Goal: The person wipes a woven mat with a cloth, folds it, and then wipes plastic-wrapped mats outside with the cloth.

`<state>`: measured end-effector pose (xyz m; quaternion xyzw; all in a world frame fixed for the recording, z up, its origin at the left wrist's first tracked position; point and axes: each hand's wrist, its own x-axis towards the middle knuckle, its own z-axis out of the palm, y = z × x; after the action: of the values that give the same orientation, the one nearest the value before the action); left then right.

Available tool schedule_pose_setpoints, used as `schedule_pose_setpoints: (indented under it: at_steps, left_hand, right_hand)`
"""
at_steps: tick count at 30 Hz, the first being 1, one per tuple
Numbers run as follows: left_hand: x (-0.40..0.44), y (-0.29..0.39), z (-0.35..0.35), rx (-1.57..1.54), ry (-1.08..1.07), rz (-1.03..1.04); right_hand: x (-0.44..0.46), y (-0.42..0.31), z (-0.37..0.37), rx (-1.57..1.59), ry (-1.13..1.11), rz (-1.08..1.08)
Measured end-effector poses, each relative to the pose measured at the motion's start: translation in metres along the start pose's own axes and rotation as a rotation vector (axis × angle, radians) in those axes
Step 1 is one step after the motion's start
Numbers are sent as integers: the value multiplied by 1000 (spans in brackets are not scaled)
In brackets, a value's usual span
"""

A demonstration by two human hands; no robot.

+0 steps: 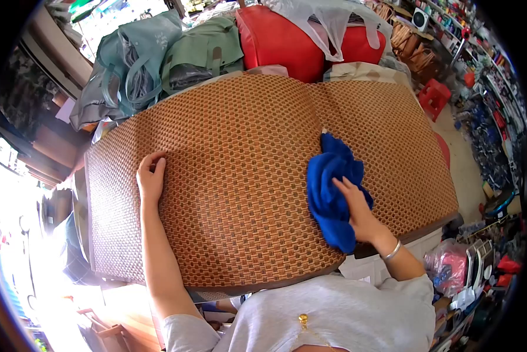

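A brown woven mat with a dark edge spreads in front of me, with a fold or ridge running down its middle. On its left part rests my left hand, loosely curved, thumb apart from the fingers and nothing in it. My right hand, with a silver bangle at the wrist, presses on a crumpled blue cloth lying on the mat right of the ridge. Some of its fingers are hidden in the cloth's folds.
Behind the mat stand a grey-blue bag, a green bag and red cushion-like items partly under clear plastic. A red stool is on the floor at right, near shelves crowded with goods.
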<state>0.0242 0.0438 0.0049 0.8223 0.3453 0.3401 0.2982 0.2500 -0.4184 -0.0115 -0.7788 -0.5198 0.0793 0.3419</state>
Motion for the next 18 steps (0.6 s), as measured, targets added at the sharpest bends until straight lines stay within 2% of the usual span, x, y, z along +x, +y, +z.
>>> schedule_pose_setpoints:
  at_steps: [3,5,7,11,13,15,18]
  left_hand:
    - [2,0,1,28,6,5]
    - [3,-1,1,36,0,25]
    - [3,4,1,33,-5,17]
    - [1,2,-2,19,-35,26]
    - [1,-4,-4,-21,-47,41]
    - [1,-4,-5,-61,-60,42]
    - [-4,6,-5,-53,-44,5]
  right_hand:
    - [7,-46,-2,-57,63,-197]
    - [15,-83,-7,-145,-23,-305]
    - [22,-107,13,-316,-66,-404]
    - [46,-150,64,-275,-126,-552]
    - [54,-157,65,-226,-194,-581]
    - [59,-145,57,-259,-170,-540]
    - [64,-109,18,-290,-85,-324]
